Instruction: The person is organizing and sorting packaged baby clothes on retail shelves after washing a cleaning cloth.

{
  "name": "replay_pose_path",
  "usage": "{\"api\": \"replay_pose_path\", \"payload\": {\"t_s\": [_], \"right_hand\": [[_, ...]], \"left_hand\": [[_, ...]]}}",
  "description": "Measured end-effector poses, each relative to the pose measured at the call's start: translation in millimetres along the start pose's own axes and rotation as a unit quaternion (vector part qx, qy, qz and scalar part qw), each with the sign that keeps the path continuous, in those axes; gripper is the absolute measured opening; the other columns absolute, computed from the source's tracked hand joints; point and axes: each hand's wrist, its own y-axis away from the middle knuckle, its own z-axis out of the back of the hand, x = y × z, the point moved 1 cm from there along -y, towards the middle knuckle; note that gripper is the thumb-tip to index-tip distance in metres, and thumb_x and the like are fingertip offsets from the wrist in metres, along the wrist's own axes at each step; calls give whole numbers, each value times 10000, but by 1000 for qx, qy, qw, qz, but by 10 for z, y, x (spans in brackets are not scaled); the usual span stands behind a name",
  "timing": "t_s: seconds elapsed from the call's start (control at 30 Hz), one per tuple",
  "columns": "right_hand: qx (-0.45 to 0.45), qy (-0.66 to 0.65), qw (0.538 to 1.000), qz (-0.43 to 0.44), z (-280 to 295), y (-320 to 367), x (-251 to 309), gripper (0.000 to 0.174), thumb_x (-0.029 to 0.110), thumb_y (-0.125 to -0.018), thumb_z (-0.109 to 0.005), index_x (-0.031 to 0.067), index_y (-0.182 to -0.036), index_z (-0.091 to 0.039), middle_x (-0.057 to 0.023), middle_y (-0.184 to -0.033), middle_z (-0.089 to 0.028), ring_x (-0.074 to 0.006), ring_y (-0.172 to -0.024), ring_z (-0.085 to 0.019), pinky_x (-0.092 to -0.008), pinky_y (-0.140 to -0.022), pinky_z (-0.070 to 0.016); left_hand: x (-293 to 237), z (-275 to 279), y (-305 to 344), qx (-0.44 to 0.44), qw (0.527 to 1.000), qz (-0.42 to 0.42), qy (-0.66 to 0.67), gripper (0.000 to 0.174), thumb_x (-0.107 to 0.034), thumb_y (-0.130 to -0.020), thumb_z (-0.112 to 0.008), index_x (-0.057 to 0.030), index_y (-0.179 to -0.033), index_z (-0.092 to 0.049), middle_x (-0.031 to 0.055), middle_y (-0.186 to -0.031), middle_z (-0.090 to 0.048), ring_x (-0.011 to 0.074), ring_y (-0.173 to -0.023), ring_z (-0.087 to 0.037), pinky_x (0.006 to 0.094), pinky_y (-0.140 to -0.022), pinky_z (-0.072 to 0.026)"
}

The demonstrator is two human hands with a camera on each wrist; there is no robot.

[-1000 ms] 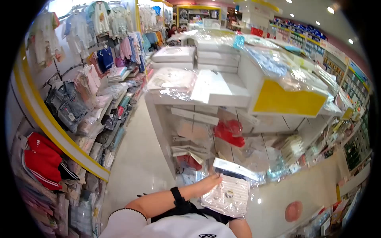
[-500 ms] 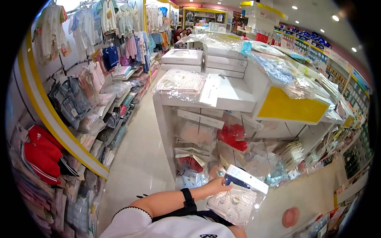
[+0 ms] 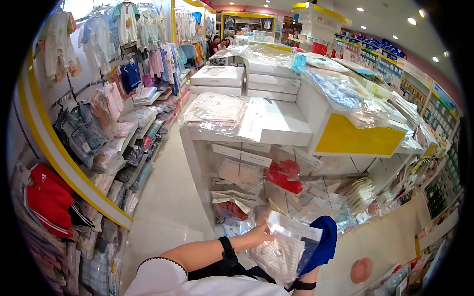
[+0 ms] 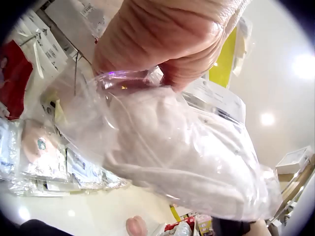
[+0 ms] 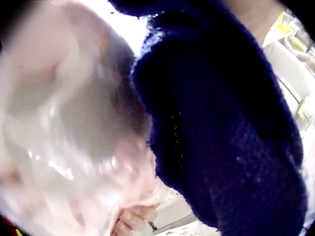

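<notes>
My left hand (image 3: pixel 257 234) grips the upper edge of a clear plastic bag (image 3: pixel 281 252), its white header card (image 3: pixel 291 226) at the top. A pale patterned garment lies folded inside; in the left wrist view the film (image 4: pixel 172 147) crumples below the bent fingers (image 4: pixel 167 34). Just right of the bag, my right hand (image 3: pixel 310 274) holds a blue cloth item (image 3: pixel 324 241) with a fuzzy surface, which hides most of that hand. This cloth (image 5: pixel 221 128) fills much of the right wrist view, beside the shiny bag. Fingertips (image 5: pixel 132 220) show under the bag there.
Ahead stands a white display counter (image 3: pixel 291 126) with packaged clothes on hooks below its top. Clothing racks and shelves line the left side, with a red jacket (image 3: pixel 47 200). A round pink object (image 3: pixel 362 270) shows on the floor at right.
My right hand has come up from behind the bag with the blue cloth, which was not visible before. The left hand has shifted slightly left with the bag, after an earlier move right.
</notes>
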Motion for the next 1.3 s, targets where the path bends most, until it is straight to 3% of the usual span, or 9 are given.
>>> {"api": "replay_pose_path", "payload": {"t_s": [0.23,0.43,0.57,0.6,0.67,0.8,0.87,1.07,1.3], "right_hand": [[-178,-59,982,14,779,-94,64,355,162,-816,-534,20,-1134,-466,-51,-957,-561,-160,-853,-555,-311,-731,-481],[-321,-249,907,-112,850,-475,242,192,218,-889,-457,75,-993,-532,3,-802,-533,-109,-629,-469,-219,-546,-375],[-77,-247,964,-56,855,-588,-359,384,249,-852,-502,70,-1190,-476,-114,-1234,-460,-216,-1094,-452,-346,-919,-353],[-31,-32,998,46,818,-620,-424,412,248,-833,-524,74,-1203,-472,-130,-1291,-410,-242,-1169,-401,-370,-979,-299],[7,210,968,140,866,-716,-358,454,249,-779,-579,77,-1189,-483,-156,-1295,-390,-300,-1179,-378,-384,-993,-270],[-62,64,995,42,1268,-1002,-794,355,224,-806,-575,55,-1114,-521,-140,-1178,-490,-254,-1080,-471,-337,-928,-346],[-56,-173,972,-146,1500,-1156,-1049,273,198,-878,-505,44,-1103,-523,-58,-986,-575,-124,-928,-529,-258,-809,-420],[88,-346,835,-418,2020,-1154,-1578,273,127,-876,-456,13,-1120,-503,-101,-1066,-583,-184,-942,-574,-280,-815,-466],[95,-407,825,-381,2613,-1058,-1862,384,402,-897,-444,45,-785,-531,-111,-911,-575,-220,-870,-565,-352,-791,-473]], "left_hand": [[-234,191,-42,10,957,51,286,352,-129,-807,-548,-14,-1139,-533,17,-849,-569,73,-707,-511,213,-603,-414],[-535,-431,-422,67,997,-39,-8,353,-16,-761,-476,-93,-1095,-561,23,-757,-523,94,-620,-499,239,-526,-414],[-772,-1123,-661,51,972,-218,-68,450,59,-729,-414,-8,-1173,-447,129,-996,-580,202,-931,-548,305,-807,-432],[-954,-1237,-699,87,986,-107,-93,436,34,-754,-436,-17,-1187,-433,125,-1046,-567,187,-990,-528,311,-840,-417],[-1260,-1426,-762,96,928,-336,-131,386,3,-782,-459,-13,-1168,-451,116,-1042,-577,190,-988,-533,313,-841,-419],[-1350,-1674,-901,126,985,-66,-95,463,95,-741,-362,1,-1184,-460,137,-1154,-537,191,-1065,-504,301,-900,-389],[-1334,-1823,-956,104,986,-112,-62,541,134,-699,-313,6,-1210,-438,147,-1177,-518,176,-1110,-469,284,-956,-340],[-1877,-1712,-946,167,940,-107,276,426,105,-703,-368,34,-1106,-485,173,-1200,-508,218,-1104,-488,306,-916,-396],[-1792,-1237,-1004,54,892,-104,436,533,124,-642,-377,102,-1172,-433,243,-1264,-417,281,-1135,-468,364,-959,-396]]}}
